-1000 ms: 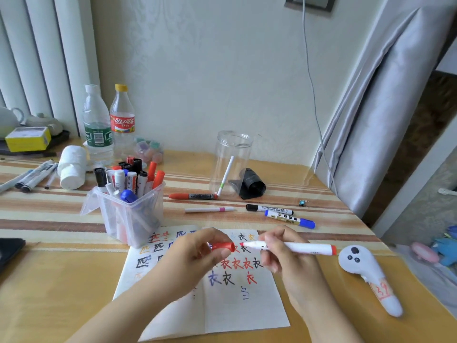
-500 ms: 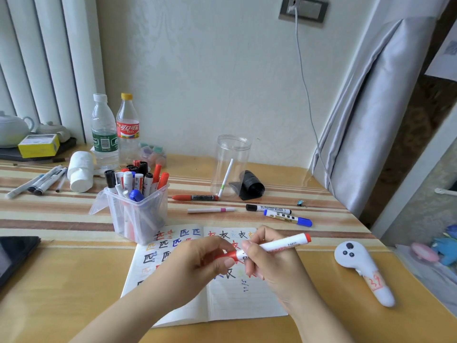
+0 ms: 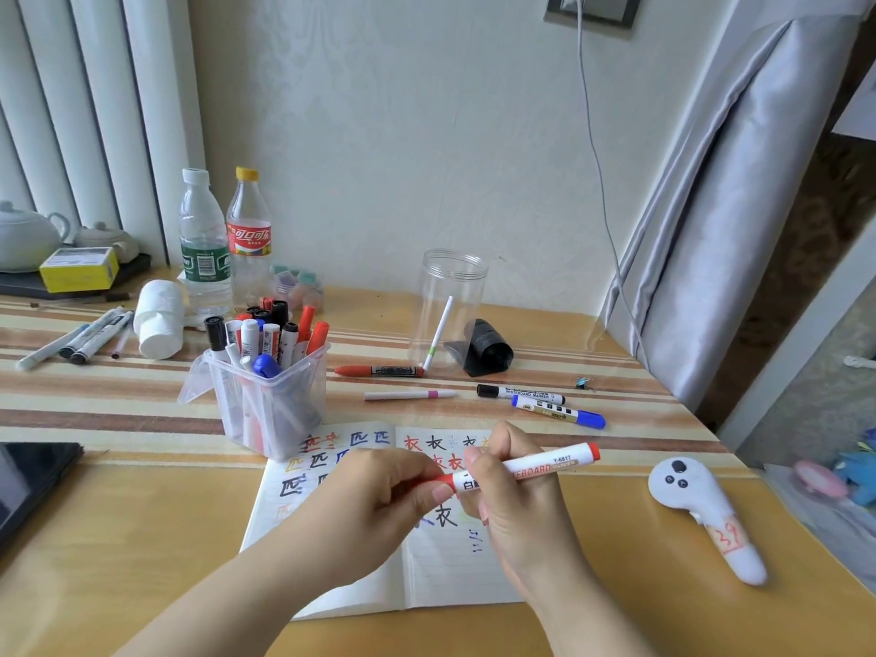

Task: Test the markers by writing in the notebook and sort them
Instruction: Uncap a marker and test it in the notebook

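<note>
Striped table (image 3: 118, 419) with marker tub (image 3: 270, 405) behind notebook (image 3: 441, 576), both hands' fingers (image 3: 479, 467) curled round red-capped marker (image 3: 526, 469).

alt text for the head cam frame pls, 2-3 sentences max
Two hands hold a white whiteboard marker with red ends over an open lined notebook of coloured test characters: the left hand pinches its red cap, the right hand grips the barrel. A clear plastic tub of markers stands behind, with loose markers on the striped table.
</note>
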Tool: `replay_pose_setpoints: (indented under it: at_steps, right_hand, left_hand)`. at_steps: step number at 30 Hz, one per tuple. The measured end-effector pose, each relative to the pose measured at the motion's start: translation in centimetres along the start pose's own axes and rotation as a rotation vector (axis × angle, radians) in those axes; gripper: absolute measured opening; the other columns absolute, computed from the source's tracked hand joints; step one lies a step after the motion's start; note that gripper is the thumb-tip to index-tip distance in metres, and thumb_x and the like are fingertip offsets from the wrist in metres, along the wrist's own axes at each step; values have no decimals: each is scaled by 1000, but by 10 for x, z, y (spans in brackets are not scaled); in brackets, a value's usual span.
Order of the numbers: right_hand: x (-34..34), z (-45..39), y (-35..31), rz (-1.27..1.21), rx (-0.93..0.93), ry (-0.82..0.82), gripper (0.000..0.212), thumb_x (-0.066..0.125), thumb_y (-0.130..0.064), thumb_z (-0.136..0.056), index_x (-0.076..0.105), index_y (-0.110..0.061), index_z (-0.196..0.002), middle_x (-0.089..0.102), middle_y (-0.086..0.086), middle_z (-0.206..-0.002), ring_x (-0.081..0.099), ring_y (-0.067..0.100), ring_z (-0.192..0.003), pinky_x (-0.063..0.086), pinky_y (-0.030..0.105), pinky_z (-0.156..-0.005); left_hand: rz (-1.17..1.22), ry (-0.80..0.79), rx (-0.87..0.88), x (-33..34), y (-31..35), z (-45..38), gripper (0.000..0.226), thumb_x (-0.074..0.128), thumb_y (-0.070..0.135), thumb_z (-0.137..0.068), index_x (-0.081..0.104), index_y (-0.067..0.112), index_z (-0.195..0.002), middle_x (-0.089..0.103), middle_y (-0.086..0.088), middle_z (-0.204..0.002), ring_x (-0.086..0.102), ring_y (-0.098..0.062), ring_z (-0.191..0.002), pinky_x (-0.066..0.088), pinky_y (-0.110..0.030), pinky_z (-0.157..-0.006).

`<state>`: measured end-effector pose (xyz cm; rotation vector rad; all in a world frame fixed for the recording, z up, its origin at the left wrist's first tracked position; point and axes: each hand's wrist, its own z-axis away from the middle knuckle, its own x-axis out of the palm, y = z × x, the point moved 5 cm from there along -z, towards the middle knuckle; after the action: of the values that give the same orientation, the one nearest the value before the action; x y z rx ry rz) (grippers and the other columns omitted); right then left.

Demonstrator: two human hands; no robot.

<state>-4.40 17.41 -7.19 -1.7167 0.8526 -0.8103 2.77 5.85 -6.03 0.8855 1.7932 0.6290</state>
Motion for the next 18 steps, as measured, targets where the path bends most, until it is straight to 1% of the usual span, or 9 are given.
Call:
replay_pose_setpoints:
  at_steps: [2,4,7,9,11,13,14,16,18]
  right_hand:
    - [-1,-2,8,38,37,-12,30,63,-39,-63,39,-27,-49,34,-8,-41,30,10,-42,28,20,-46]
    - [-2,-3,16,79,100,-16,31,68,-40,-63,43,-26,-51,38,-7,-41,33,9,-41,31,17,-46]
    - [-8,-8,23,15,201,-5,33,77,-29,-74,49,-15,-67,46,-2,-46,40,6,-41,34,14,-43]
    - [-20,-15,23,-19,232,60,26,70,-29,-74,52,-11,-75,50,0,-50,41,5,-40,32,13,-39]
    - [-36,-23,21,5,223,120,25,64,-33,-74,56,-9,-78,53,2,-54,41,7,-43,34,15,-42]
    - [-46,-31,21,141,221,111,21,63,-27,-83,61,-6,-82,59,1,-59,46,9,-50,40,17,-51]
    - [-49,-35,21,241,225,80,16,62,-23,-87,63,-7,-86,62,-3,-60,50,9,-55,44,18,-55]
    - [-51,-42,24,453,226,-2,8,61,-23,-89,66,-18,-92,64,-9,-61,57,5,-64,49,19,-65]
    - [-51,-49,28,638,223,-93,8,61,-27,-89,66,-31,-95,64,-12,-65,59,-3,-65,49,19,-71]
  left_hand:
    - [-34,-20,-28,1,-8,-2,19,53,44,-86,59,33,-71,51,7,-56,42,-7,-53,33,-17,-50]
    - [-75,-49,-70,4,-16,-6,17,55,36,-88,54,38,-70,54,6,-59,44,-6,-55,34,-16,-52]
    - [-101,-28,-134,1,-29,-13,17,59,33,-86,53,39,-72,54,7,-58,47,-4,-55,36,-12,-51]
    - [-123,22,-175,-5,-40,-16,16,62,32,-84,54,38,-72,56,8,-60,49,-3,-56,38,-13,-53]
    - [-154,61,-197,-12,-49,-18,13,64,31,-83,55,35,-75,58,10,-64,51,-2,-59,39,-13,-55]
    - [-199,87,-208,-16,-56,-22,7,64,29,-83,57,30,-80,60,12,-70,53,-4,-64,40,-12,-58]
    - [-214,104,-209,-19,-59,-25,6,63,28,-83,57,29,-81,60,13,-73,54,-5,-67,40,-11,-60]
    - [-228,125,-201,-22,-64,-33,8,63,26,-83,56,29,-81,59,16,-77,54,-4,-71,40,-9,-61]
    - [-259,109,-188,-23,-69,-41,10,62,24,-84,55,30,-82,59,15,-81,55,-4,-75,42,-10,-63]
